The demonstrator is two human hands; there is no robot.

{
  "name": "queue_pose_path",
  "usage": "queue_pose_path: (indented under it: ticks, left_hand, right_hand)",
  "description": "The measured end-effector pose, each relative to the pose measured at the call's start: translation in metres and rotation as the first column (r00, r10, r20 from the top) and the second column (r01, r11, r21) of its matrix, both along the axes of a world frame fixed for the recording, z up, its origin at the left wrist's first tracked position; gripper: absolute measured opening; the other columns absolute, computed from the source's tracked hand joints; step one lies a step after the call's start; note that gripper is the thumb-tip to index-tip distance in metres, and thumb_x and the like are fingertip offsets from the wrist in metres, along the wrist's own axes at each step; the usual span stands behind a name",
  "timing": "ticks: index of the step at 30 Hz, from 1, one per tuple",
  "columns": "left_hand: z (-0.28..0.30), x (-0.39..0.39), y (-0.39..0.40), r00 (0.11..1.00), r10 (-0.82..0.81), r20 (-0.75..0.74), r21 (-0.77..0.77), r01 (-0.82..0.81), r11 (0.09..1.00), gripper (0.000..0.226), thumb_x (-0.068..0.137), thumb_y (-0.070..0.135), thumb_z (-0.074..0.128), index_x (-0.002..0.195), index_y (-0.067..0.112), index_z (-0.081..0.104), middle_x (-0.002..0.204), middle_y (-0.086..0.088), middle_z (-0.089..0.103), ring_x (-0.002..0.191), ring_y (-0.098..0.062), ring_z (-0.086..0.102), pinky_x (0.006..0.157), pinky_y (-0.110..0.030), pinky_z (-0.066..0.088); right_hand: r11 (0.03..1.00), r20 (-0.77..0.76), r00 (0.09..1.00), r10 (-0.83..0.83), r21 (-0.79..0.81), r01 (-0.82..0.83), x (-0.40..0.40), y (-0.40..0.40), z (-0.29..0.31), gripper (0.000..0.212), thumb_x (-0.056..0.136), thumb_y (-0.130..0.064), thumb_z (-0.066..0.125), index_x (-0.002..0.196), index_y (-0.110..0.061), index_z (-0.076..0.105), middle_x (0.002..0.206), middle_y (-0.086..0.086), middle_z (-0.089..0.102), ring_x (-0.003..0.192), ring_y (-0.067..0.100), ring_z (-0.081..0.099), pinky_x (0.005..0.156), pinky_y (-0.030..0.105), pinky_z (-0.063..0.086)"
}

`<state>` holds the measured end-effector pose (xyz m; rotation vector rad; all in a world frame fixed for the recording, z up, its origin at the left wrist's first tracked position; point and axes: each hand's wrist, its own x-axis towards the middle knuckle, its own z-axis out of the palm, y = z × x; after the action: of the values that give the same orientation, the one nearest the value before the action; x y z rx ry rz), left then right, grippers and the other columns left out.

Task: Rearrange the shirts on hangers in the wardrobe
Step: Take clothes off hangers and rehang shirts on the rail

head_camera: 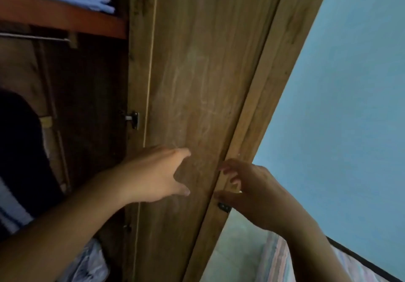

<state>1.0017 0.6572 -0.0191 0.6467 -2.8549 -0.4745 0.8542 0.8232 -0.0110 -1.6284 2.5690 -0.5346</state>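
Shirts lie to the left of both hands, inside the open wardrobe compartment, not in front of them. Only 1 hanging garment shows clearly: a dark shirt (19,150) at the left edge of the view, with a striped white-and-navy cloth (11,211) below it; whether that is a 2nd shirt I cannot tell. The hanging rail (37,37) runs across the compartment under the orange shelf (65,16), and the dark shirt hangs down from that level, its long axis roughly vertical, though the tilted view slants it. Its hanger is not visible.

Both hands are at the wooden door (197,84) instead. The left hand (157,172) is spread, fingers straight and reaching across the door face, holding nothing; whether it touches the wood is unclear. The right hand (245,185) has its fingers loosely curled at the door's outer edge, near a small dark fitting (223,206); blur hides whether it grips the edge.

By my judgement the left hand is nearer the shirts, so a reach leftward past the door's inner edge and latch (133,119) suits it best.
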Motion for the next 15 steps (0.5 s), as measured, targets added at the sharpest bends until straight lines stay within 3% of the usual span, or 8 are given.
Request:
queue_pose_path:
  ticks: [5, 8, 12, 15]
  left_hand:
    - [0.003, 0.05, -0.029, 0.981, 0.19, 0.03, 0.005, -0.19, 0.982, 0.083, 0.082, 0.054, 0.07, 0.149, 0.036, 0.026, 0.149, 0.013, 0.038, 0.131, -0.008, 0.041, 0.103, -0.03, 0.04]
    - [0.005, 0.075, -0.05, 0.971, 0.234, 0.043, 0.016, -0.235, 0.972, 0.079, 0.083, 0.051, 0.07, 0.148, 0.036, 0.028, 0.146, 0.014, 0.04, 0.127, -0.005, 0.042, 0.095, -0.024, 0.039]
    - [0.005, 0.107, -0.084, 0.938, 0.337, 0.078, -0.014, -0.337, 0.941, 0.088, 0.083, 0.054, 0.068, 0.153, 0.034, 0.019, 0.154, 0.01, 0.034, 0.136, -0.01, 0.036, 0.106, -0.031, 0.038]
    - [0.005, 0.132, -0.11, 0.912, 0.396, 0.104, -0.04, -0.394, 0.918, 0.091, 0.082, 0.058, 0.068, 0.154, 0.032, 0.019, 0.156, 0.008, 0.031, 0.138, -0.012, 0.036, 0.106, -0.033, 0.039]
  right_hand:
    - [0.986, -0.033, 0.986, 0.165, 0.007, -0.165, 0.016, -0.061, -0.007, 0.055, 0.082, -0.048, 0.072, 0.131, -0.042, 0.048, 0.125, -0.019, 0.059, 0.101, -0.001, 0.056, 0.081, 0.016, 0.045]
    - [0.968, -0.032, 0.967, 0.251, 0.029, -0.25, 0.027, -0.096, -0.01, 0.054, 0.082, -0.051, 0.07, 0.13, -0.046, 0.044, 0.124, -0.022, 0.056, 0.105, 0.0, 0.056, 0.086, 0.021, 0.05]
    - [0.946, -0.011, 0.946, 0.323, 0.007, -0.323, 0.05, -0.143, -0.011, 0.049, 0.084, -0.047, 0.071, 0.127, -0.047, 0.047, 0.119, -0.023, 0.056, 0.101, 0.0, 0.059, 0.079, 0.018, 0.05]
    - [0.92, 0.008, 0.92, 0.392, -0.032, -0.392, 0.073, -0.178, -0.013, 0.033, 0.085, -0.041, 0.071, 0.113, -0.044, 0.055, 0.109, -0.02, 0.06, 0.096, 0.001, 0.06, 0.08, 0.025, 0.054]
